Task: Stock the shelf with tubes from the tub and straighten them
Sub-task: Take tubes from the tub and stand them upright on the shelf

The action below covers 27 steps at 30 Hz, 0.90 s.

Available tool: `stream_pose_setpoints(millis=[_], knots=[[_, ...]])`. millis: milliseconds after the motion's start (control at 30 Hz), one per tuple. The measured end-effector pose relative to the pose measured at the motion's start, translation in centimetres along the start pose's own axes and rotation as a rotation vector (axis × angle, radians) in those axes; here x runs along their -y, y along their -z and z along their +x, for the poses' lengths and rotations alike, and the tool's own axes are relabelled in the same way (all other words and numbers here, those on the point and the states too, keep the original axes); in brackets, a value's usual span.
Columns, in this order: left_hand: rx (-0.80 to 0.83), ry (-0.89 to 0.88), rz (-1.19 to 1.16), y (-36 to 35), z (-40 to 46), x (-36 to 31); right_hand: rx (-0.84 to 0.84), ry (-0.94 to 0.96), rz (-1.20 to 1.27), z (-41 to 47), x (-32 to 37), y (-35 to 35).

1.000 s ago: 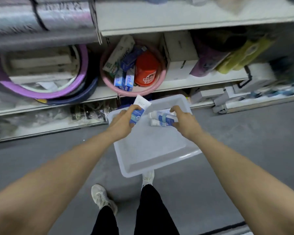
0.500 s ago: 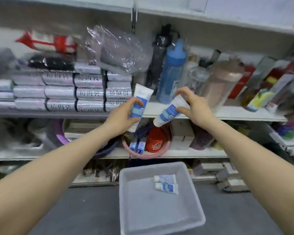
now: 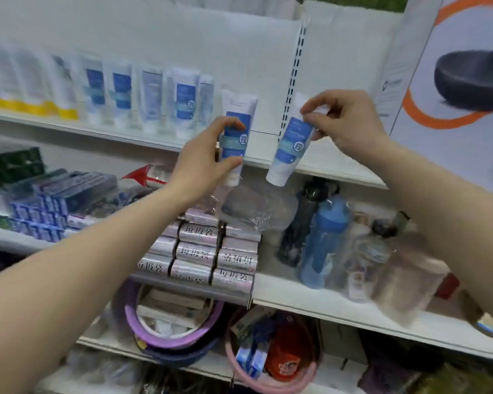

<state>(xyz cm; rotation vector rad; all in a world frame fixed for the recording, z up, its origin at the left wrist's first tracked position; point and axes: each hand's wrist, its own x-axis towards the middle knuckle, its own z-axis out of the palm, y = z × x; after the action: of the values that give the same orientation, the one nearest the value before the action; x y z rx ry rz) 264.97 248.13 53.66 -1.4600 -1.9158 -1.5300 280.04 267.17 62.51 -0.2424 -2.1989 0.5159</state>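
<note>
Two white-and-blue tubes are up at the top shelf (image 3: pixel 268 162), cap end down. The left hand (image 3: pixel 202 163) wraps thumb and fingers around the left tube (image 3: pixel 236 137) at mid-body, holding it nearly upright; the right hand (image 3: pixel 350 120) pinches the right tube (image 3: pixel 289 146) near its flat crimped end, so it hangs tilted. Both look light, soft-walled and glossy, likely slippery, so a mid-body grip seems steadier. A row of standing tubes (image 3: pixel 154 106) fills the shelf just left.

Standing against a white back panel (image 3: pixel 154 38): white store shelving (image 3: pixel 325 302); hanging at two o'clock, a poster (image 3: pixel 453 81); sitting at six, pink basin (image 3: pixel 268 385).
</note>
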Motion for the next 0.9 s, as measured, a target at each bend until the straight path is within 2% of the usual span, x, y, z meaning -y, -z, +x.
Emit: stream_pose_setpoints(millis=[133, 300, 533, 700, 900], knots=[[-0.031, -0.033, 0.028, 1.8, 4.1, 1.3, -0.12, -0.01, 0.012, 4.7, 1.2, -1.9], [-0.01, -0.043, 0.026, 2.0, 7.7, 4.1, -0.177, -0.057, -0.071, 8.8, 0.7, -6.0], [0.005, -0.025, -0.014, 0.8, 9.4, 8.2, -0.184, -0.095, -0.16, 11.9, -0.7, -11.7], [0.011, -0.009, -0.046, 0.1, 10.6, 9.6, -0.044, -0.075, -0.232, 13.6, -1.9, -13.3], [0.047, -0.016, -0.066, -0.6, 11.5, 10.3, -0.092, -0.043, -0.273, 14.9, -3.7, -15.6]])
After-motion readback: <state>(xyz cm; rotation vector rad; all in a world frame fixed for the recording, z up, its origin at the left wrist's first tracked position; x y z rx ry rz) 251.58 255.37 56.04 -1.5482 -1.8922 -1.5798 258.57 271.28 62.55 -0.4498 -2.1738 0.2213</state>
